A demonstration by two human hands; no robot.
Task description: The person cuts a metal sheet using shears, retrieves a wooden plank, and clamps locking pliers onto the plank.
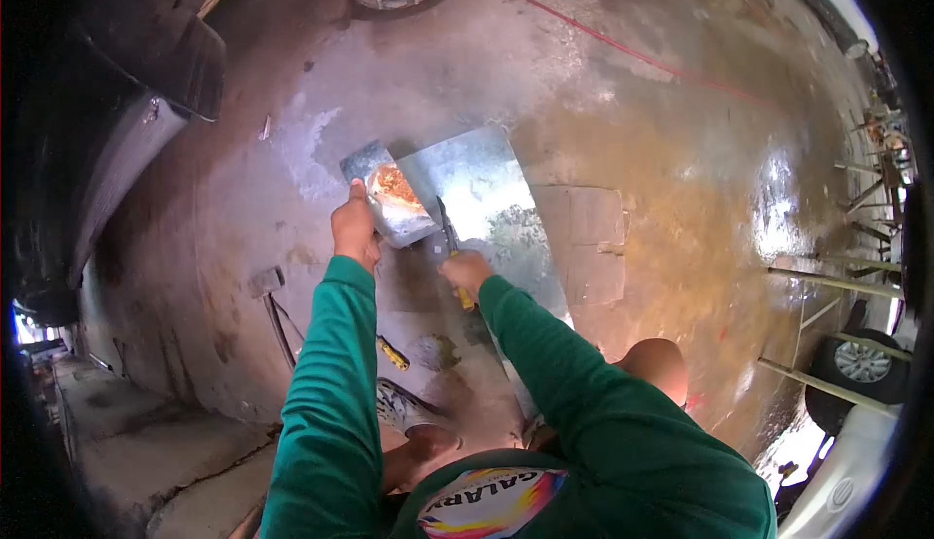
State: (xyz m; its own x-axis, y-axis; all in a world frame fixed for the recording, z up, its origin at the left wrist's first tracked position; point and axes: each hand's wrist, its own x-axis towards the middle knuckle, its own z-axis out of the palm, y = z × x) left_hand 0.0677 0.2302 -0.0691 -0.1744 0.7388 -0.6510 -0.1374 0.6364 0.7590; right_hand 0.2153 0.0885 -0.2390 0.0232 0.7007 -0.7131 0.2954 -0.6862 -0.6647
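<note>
My left hand [355, 230] grips the near-left edge of a small piece of sheet metal [365, 161], thumb on top. An orange-brown patch shows on its shiny face. My right hand [467, 272] is closed around tin snips [449, 233] with yellow handles, their dark blades pointing away from me. The blades lie over the left side of a larger metal sheet [486, 174], close to the small piece. I cannot tell whether the blades touch the metal. The large sheet stretches back toward my legs, partly hidden under my right arm.
A hammer [267, 283] and a yellow-handled tool [392, 352] lie on the floor beside my left arm. Flat cardboard [589, 247] is right of the sheet. A red hose [623, 48] crosses the far floor. Vehicle parts [136, 130] stand left; a wheel [861, 362] is at right.
</note>
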